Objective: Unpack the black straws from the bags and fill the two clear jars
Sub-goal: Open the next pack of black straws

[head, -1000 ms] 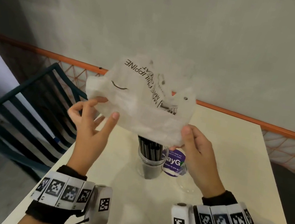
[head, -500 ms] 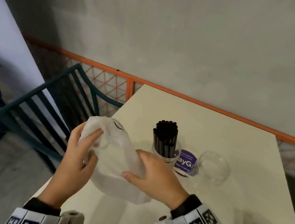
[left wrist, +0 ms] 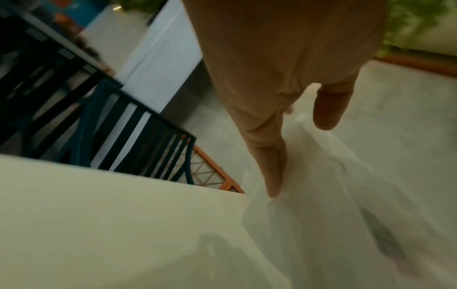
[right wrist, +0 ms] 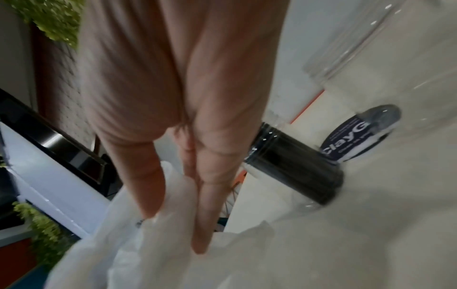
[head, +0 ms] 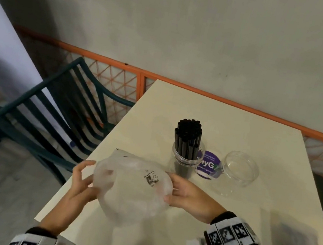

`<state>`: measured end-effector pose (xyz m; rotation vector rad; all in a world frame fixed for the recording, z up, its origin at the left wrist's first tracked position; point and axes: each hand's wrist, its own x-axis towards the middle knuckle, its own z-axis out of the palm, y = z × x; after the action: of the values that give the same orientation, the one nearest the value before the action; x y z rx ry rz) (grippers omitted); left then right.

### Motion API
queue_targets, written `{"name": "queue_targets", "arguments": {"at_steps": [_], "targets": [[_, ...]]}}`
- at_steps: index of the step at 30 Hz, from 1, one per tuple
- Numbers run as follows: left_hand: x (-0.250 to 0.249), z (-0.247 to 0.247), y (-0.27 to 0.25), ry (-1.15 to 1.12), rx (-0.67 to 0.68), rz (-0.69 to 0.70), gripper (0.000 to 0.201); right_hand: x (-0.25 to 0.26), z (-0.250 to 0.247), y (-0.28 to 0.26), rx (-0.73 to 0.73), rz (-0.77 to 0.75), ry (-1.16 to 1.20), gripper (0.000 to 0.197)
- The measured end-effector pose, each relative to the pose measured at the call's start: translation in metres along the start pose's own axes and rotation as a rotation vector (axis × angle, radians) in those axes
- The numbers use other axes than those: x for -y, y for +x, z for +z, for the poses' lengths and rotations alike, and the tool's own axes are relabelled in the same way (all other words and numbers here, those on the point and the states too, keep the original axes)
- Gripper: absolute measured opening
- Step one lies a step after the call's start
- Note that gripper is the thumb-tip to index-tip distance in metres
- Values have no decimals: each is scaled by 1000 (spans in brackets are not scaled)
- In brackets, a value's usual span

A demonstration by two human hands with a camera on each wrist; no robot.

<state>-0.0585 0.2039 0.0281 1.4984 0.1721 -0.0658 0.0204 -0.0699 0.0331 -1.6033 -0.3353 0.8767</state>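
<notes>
At the table's left edge, both hands' fingers pinch the bag.

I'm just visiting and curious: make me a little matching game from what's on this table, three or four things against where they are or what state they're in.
Things:
1. left jar
2. right jar
3. plastic bag
4. purple-labelled item

States:
a. held between both hands
b. packed with black straws
c. standing empty
d. sitting between the two jars

Pairs: 1-b, 2-c, 3-a, 4-d
</notes>
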Motion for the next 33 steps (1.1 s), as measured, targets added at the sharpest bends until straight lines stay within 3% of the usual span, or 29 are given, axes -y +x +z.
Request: {"name": "queue_targets", "arguments": {"at_steps": [2, 4, 8, 10, 12, 14, 16, 17, 19, 20, 22, 23, 24, 26, 28, 31, 33], "targets": [[-4, -7, 4, -121, 44, -55, 65, -9, -2, -4, -82, -24, 31, 52], [-4, -15, 11, 41, 158, -100, 73, -15, 0, -7, -195, -14, -3, 41], [13, -22, 25, 392, 221, -162, 34, -27, 13, -8, -440, -63, -330, 16], [26, -21, 31, 604, 117, -44, 21, -35, 19, -6, -601, -108, -548, 19], [33, -12, 32, 820, -70, 63, 37, -40, 26, -3, -727, -103, -795, 16], [38, -3, 32, 908, -135, 61, 43, -47, 33, 0, -777, -66, -939, 20], [48, -1, 35, 963, -104, -16, 42, -57, 37, 3, -774, -27, -1022, 33], [51, -2, 36, 986, -42, -49, 40, -63, 38, 5, -759, -13, -1065, 40], [46, -8, 37, 1052, 165, -150, 28, -68, 40, 4, -627, 101, -1091, 35], [39, -11, 37, 1117, 278, -226, 36, -73, 41, 2, -558, 162, -1096, 33], [27, -18, 40, 1279, 432, -272, 94, -85, 45, -1, -471, 233, -1150, 40], [21, -18, 41, 1317, 397, -161, 114, -90, 48, -2, -463, 242, -1174, 45], [15, -13, 43, 1324, 356, -31, 120, -93, 52, -3, -480, 243, -1186, 52], [15, 5, 45, 1258, 431, 182, 108, -103, 60, -3, -424, 230, -1258, 73], [25, 31, 43, 1291, 627, 255, 103, -114, 68, 0, -367, 215, -1396, 87], [66, 42, 52, 1554, 727, 218, 93, -124, 72, 2, -295, 197, -1438, 91], [90, 34, 56, 1659, 810, 57, 84, -117, 77, 1, -239, 278, -1353, 71]]}}
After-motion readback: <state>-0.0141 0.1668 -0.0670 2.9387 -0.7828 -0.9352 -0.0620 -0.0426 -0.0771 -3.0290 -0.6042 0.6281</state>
